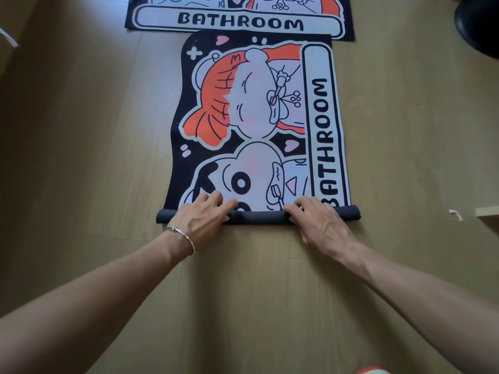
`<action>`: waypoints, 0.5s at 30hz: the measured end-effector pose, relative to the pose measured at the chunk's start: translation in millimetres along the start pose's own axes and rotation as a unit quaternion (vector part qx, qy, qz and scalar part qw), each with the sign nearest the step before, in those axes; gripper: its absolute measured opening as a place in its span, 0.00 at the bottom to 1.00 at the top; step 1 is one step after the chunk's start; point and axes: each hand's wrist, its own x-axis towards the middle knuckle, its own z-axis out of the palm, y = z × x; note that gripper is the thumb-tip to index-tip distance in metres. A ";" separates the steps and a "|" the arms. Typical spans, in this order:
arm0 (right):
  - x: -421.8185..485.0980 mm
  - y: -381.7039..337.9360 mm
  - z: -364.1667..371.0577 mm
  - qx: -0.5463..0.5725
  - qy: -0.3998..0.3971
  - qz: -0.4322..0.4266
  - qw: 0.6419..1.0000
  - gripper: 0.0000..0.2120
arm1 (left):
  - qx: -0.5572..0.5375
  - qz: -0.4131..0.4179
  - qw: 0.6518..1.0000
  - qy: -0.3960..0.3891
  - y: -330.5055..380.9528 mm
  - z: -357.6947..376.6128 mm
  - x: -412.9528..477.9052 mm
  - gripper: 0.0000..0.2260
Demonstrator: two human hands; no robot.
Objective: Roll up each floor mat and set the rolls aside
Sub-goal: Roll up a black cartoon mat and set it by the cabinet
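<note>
Cartoon-printed bathroom mat (256, 125) on wooden floor (81, 130), long axis pointing straight away, near end wound into thin crosswise roll (259, 215), left hand (202, 214) and right hand (316, 220) curled over roll, second bathroom mat (240, 20) touching far end

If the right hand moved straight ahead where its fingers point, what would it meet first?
Likely just the flat printed part of the near mat, right beyond the roll that the right hand holds.
</note>
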 end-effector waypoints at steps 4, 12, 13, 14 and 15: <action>-0.8 1.3 0.1 -0.010 0.003 -0.011 1.000 0.26 | 0.062 0.006 0.997 -0.046 2.2 -2.6 1.3 0.16; 9.6 8.6 -3.1 -0.032 0.014 0.015 0.999 0.10 | 0.144 0.046 0.987 0.043 1.5 -3.4 4.7 0.14; 13.4 8.2 -3.1 -0.022 0.009 0.026 0.999 0.11 | 0.148 0.046 0.987 0.050 2.2 -4.2 7.0 0.14; 17.0 7.4 -4.8 -0.017 0.002 0.039 0.999 0.10 | 0.148 0.041 0.986 0.057 2.3 -6.1 9.3 0.14; 20.9 7.4 -5.6 -0.013 -0.006 0.050 0.999 0.10 | 0.142 0.037 0.987 0.071 1.0 -7.1 11.8 0.16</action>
